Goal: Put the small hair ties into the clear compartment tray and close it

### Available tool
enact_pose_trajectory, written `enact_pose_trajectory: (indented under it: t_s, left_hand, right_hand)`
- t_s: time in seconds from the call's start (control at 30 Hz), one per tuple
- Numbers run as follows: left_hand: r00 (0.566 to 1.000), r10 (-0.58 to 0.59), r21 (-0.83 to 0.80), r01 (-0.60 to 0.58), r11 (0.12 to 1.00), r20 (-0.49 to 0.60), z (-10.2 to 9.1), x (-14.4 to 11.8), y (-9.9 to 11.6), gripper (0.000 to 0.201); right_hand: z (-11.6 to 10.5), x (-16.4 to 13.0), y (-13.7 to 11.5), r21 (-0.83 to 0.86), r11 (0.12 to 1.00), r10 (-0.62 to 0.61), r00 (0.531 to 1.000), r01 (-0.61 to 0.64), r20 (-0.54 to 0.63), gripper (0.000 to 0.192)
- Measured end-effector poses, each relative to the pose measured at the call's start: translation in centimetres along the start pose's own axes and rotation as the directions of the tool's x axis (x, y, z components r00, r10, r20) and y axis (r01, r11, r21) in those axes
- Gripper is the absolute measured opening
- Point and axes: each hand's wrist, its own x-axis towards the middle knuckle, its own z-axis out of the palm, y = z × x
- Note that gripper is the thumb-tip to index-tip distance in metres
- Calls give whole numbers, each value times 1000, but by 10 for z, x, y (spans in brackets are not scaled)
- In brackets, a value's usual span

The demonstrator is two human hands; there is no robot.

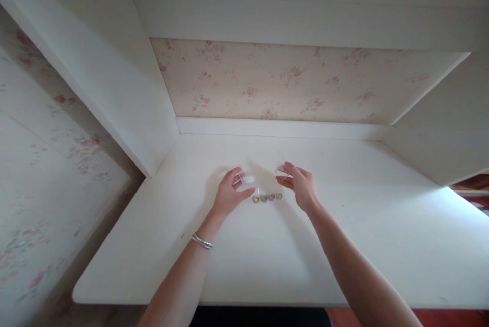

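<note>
My left hand (228, 194) is held above the white desk, thumb and fingers curved around a small see-through plastic piece (249, 179) with whitish edges. Its exact shape is hard to make out. Facing it, my right hand (303, 188) pinches another small clear piece (280, 168) between thumb and fingers. The two hands are apart. Between them, closer to my left thumb, several small round ring-like items (264, 198) in yellow, grey, pink and greenish tones lie in a short row on the desk.
The white desktop (382, 245) is bounded by a low back ledge (282, 127), a left side panel (153, 98) and a right side panel (443, 118). An overhead shelf (290, 19) hangs above. Flowered wallpaper (267, 82) covers the wall behind. A silver bracelet (202, 241) circles my left wrist.
</note>
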Motion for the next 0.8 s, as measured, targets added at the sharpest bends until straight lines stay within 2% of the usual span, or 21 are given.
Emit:
enact_pose_trajectory:
  t_s: [0.07,0.17,0.27,0.33,0.43,0.6,0.7,0.8]
  left_hand:
    - [1000,-19,-23,19,1000,2,1,1,-2,70]
    - [1000,-27,-22,27,999,-10,1,3,-5,71]
    - [998,-58,-12,58,998,-15,1,4,-5,71]
    - [997,-78,4,78,997,-7,1,5,-5,72]
    - [997,-75,43,74,996,8,1,6,-8,72]
    - [998,-66,192,67,979,-11,3,7,-15,73]
    - [996,-77,349,89,933,-50,2,7,-17,73]
    - [995,-73,481,96,871,-66,1,7,-19,73]
  right_hand:
    - [-17,9,4,147,988,58,997,-52,-41,28]
    - [-45,20,16,110,992,89,975,-68,-204,20]
    - [-70,28,28,-182,982,-22,933,-48,-360,28]
    - [-83,32,34,-443,895,-147,905,-50,-400,35]
    - [-95,36,38,-672,737,-248,894,-76,-373,44]
    - [-103,37,41,-790,603,-222,930,-106,-294,48]
    - [-105,38,44,-856,499,-249,924,-134,-290,49]
    - [-107,40,47,-894,434,-301,917,-113,-262,46]
